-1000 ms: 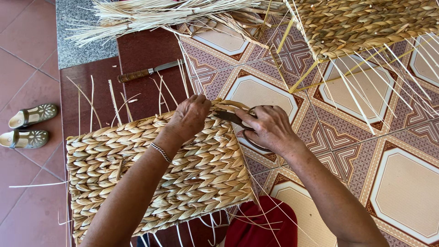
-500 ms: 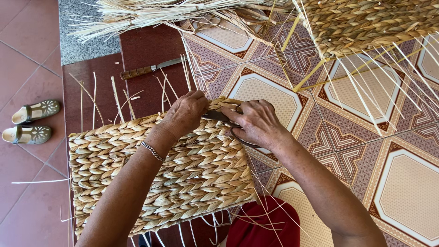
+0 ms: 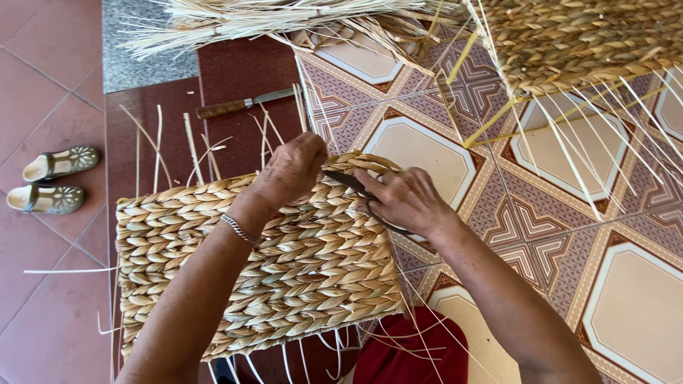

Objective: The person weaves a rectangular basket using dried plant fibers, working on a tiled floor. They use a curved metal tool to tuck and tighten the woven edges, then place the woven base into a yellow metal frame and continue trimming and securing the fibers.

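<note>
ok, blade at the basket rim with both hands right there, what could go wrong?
1. The dark blade in the right hand points at the left hand gripping the woven basket rim; a slip could cut it.
2. A slip could also nick the braid itself.
3. Stiff loose strands stick out nearby and could snag an arm.

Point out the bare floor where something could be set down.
Free: patterned tiles right of the right hand; plain red tiles above the sandals. Crowded: around the woven basket, the knife and the straw bundle.
</note>
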